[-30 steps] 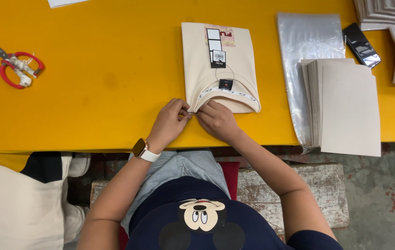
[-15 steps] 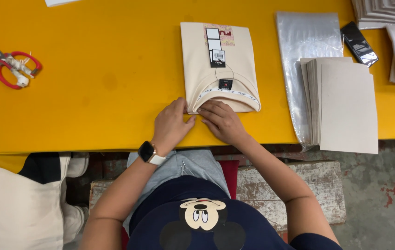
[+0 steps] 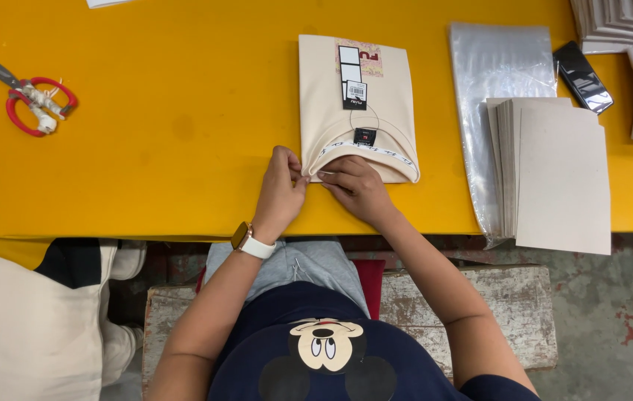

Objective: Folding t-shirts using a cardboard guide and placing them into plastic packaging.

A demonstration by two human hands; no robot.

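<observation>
Far off to the left of my left hand [image 3: 281, 189], a pair of red-handled scissors [image 3: 30, 102] lies on the yellow table [image 3: 168, 134], well apart from anything I touch. My left hand, with a white-strapped watch [image 3: 251, 241] on the wrist, is curled nearly closed, thumb and fingertips pinching the near left corner of the folded cream shirt [image 3: 357, 104]. Just beside it, my right hand [image 3: 357, 187] rests on the shirt's near edge, fingers bent and pressed down at the collar; I cannot tell whether they grip any cloth. The shirt lies flat just beyond both hands, tags [image 3: 352, 78] on top. To the right of my right hand sits a stack of grey cardboard sheets [image 3: 561, 174] on clear plastic bags [image 3: 494, 63], with a small black packet [image 3: 582, 76] beyond them.
</observation>
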